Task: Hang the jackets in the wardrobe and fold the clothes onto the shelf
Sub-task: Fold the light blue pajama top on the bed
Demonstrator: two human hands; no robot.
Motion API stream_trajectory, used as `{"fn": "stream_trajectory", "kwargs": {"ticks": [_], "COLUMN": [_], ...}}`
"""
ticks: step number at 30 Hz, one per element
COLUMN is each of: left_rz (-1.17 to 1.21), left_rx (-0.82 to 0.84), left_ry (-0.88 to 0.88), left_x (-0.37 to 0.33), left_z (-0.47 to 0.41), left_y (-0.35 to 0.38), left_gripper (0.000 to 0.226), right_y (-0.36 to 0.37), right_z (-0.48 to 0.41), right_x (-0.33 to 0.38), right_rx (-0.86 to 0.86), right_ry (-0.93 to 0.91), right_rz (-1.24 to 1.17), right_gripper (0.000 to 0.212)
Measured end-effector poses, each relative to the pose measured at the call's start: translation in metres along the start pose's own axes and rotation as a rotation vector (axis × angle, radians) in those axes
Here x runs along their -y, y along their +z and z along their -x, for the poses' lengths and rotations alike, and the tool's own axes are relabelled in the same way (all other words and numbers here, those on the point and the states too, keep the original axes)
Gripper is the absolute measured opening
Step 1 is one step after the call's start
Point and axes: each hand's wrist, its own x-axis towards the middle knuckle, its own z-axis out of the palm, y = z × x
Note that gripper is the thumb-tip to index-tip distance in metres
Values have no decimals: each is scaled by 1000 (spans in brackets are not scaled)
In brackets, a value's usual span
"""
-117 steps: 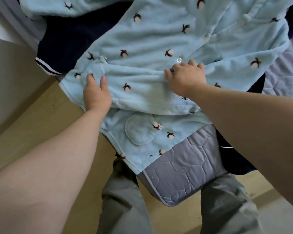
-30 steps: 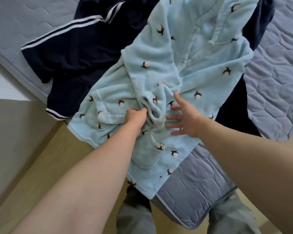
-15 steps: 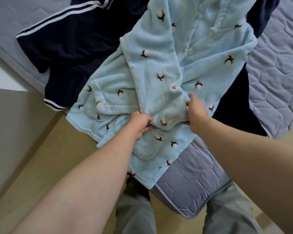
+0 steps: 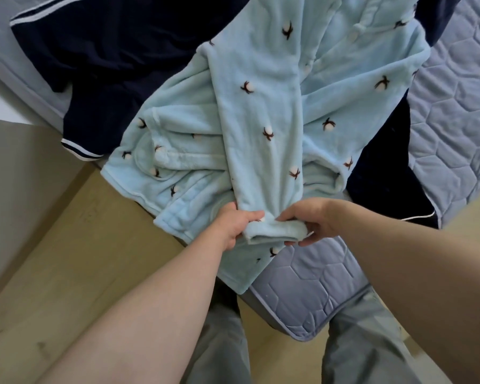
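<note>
1. The fluffy light-blue fleece jacket with small brown-and-white cotton-boll motifs (image 4: 261,112) lay spread across the corner of the grey-blue quilted mattress (image 4: 311,286), its hem hanging off the edge toward 7 o'clock.
2. One sleeve (image 4: 261,151) ran straight down the middle toward 6 o'clock; the left hand (image 4: 233,225) and the right hand (image 4: 311,220) each pinched its cuff (image 4: 275,231), thumbs on top, fingers curled beneath.
3. Count: one blue jacket, two hands, and dark navy clothing with white stripes (image 4: 117,51) underneath at 11 o'clock; whether one piece or several, couldn't tell.
4. Pale wood-look floor (image 4: 94,259) showed below, grey trouser legs (image 4: 366,342) at 6 o'clock.
</note>
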Motion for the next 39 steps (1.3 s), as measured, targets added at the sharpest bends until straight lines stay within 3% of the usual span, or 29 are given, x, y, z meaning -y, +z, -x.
{"fn": "stream_trajectory", "kwargs": {"ticks": [3, 5, 13, 19, 22, 26, 29, 35, 37, 39], "left_rz": [-147, -334, -924, -1032, -1033, -997, -1054, -1495, -1475, -1279], "left_rx": [-16, -32, -5, 62, 30, -86, -139, -223, -212, -198], "left_ry": [35, 63, 109, 70, 62, 61, 71, 135, 141, 175], "left_x": [11, 14, -11, -22, -15, -2, 2, -17, -26, -29], "left_z": [0, -1, -3, -6, -8, -12, -14, -8, -10, -10], "left_y": [-5, -8, -2, 1, 0, -3, -3, 2, -5, -18], "left_gripper": [32, 38, 59, 73, 64, 45, 40, 69, 73, 70], "right_y": [4, 6, 10, 0, -3, -4, 1, 6, 2, -3], "right_z": [-7, -9, -2, 2, 1, -10, -19, -20, -21, -19], "right_x": [-6, -6, 24, 43, 39, 21, 8, -1, -2, -6], "right_rx": [-157, -242, -364, -328, -318, -443, -496, -530, -522, -549], "right_ry": [-9, -16, 46, 36, 78, -7, -22, -53, -54, -55], "right_rz": [76, 290, 779, 583, 577, 685, 616, 534, 453, 370], "right_gripper": [31, 31, 25, 15, 14, 15, 8, 3, 3, 4]}}
